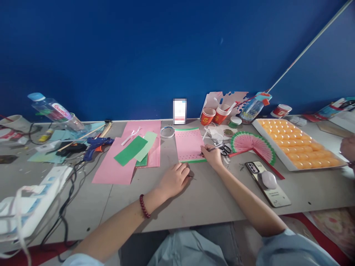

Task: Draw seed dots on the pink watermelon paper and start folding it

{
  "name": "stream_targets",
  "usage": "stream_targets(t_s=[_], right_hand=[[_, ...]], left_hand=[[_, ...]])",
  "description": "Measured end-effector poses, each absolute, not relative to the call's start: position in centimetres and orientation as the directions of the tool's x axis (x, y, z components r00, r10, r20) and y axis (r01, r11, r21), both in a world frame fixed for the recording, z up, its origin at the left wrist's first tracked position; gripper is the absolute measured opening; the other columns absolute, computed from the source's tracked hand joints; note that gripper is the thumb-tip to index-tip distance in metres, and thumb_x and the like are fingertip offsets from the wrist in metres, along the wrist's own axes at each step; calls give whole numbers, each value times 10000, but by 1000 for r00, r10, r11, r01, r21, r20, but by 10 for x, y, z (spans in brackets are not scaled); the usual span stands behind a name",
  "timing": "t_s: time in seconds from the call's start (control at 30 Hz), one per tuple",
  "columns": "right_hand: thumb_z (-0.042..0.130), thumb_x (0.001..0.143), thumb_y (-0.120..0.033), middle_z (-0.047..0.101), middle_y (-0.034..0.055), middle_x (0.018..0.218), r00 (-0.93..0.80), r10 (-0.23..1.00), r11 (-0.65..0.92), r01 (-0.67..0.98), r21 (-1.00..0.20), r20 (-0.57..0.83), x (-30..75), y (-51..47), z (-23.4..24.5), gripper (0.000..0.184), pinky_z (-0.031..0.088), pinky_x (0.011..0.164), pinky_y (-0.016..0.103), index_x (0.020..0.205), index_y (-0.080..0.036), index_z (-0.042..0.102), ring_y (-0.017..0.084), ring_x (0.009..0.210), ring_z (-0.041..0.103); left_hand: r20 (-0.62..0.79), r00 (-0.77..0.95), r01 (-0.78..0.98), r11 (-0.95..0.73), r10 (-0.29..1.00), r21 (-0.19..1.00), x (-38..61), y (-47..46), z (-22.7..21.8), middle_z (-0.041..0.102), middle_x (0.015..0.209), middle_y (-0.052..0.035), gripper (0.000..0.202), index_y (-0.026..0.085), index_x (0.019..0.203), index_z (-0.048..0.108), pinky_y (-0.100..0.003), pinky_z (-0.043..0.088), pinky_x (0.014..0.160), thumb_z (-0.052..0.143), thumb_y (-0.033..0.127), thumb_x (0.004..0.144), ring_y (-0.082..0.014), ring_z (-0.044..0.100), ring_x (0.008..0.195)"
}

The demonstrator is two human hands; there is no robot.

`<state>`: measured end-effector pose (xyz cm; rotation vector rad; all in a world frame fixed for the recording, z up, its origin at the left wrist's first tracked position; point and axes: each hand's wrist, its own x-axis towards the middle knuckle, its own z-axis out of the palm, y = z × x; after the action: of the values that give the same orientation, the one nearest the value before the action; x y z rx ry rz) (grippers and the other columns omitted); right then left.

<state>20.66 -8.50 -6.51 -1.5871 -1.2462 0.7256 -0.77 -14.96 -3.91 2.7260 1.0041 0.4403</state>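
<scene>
Logging near to far: left hand [173, 180] lies on the tabletop [205, 207] by the near edge of a pink sheet [190, 143], fingers loosely spread, nothing held that I can see. Right hand [213, 157] has its grip pinched on a pen [219, 146], over the sheet's near right corner. Sheet's flat, green-edged, dark dots along both green strips. I'd call this step dotting; next move calls for steady pen pressure, sheet kept from sliding. Right of it: black scissors [226, 149], folded fan [249, 139]. Farther: red paper cups [221, 116], lit screen [179, 110], blue wall [138, 55].
</scene>
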Motion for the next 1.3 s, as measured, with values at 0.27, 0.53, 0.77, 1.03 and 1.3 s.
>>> stream_targets(t_s=[0.27, 0.53, 0.77, 1.03, 1.3], right_hand=[[562, 721, -360, 425, -45, 405, 363, 925, -30, 358, -933, 110, 214, -84, -62, 333, 411, 462, 240, 478, -228, 377, 153, 451, 550], [547, 710, -332, 426, -47, 415, 373, 923, -57, 374, -926, 94, 222, -79, -67, 308, 390, 452, 219, 477, -223, 377, 154, 455, 572], [532, 702, -346, 420, -42, 408, 358, 920, -24, 458, -888, 160, 221, -79, -67, 317, 360, 431, 206, 463, -225, 364, 147, 458, 561], [505, 689, -370, 410, -41, 398, 374, 913, -43, 484, -874, 163, 220, -80, -65, 296, 361, 439, 215, 471, -230, 363, 138, 450, 516], [496, 685, -376, 427, -35, 407, 378, 912, -59, 507, -860, 160, 221, -81, -65, 294, 361, 457, 228, 468, -232, 361, 139, 450, 505]], left_hand=[[210, 723, 597, -748, 658, 290, -8, -149, -40, 583, 1092, -79, 51, 195, 932, 486, -383, 488, 836, 464, 240, 942, -233, 537, 1000], [215, 725, 592, -751, 654, 291, -8, -150, -40, 584, 1065, -77, 62, 194, 931, 488, -379, 489, 836, 455, 245, 945, -235, 533, 1015], [230, 724, 589, -757, 650, 284, -8, -149, -41, 582, 1050, -76, 65, 196, 925, 495, -377, 491, 817, 452, 242, 944, -230, 532, 981], [231, 724, 588, -757, 650, 284, -8, -149, -43, 578, 1056, -77, 69, 192, 931, 495, -374, 489, 817, 455, 247, 944, -228, 531, 983], [242, 724, 582, -761, 646, 286, -8, -149, -43, 580, 1052, -78, 66, 191, 936, 496, -377, 490, 823, 457, 243, 943, -230, 531, 985]])
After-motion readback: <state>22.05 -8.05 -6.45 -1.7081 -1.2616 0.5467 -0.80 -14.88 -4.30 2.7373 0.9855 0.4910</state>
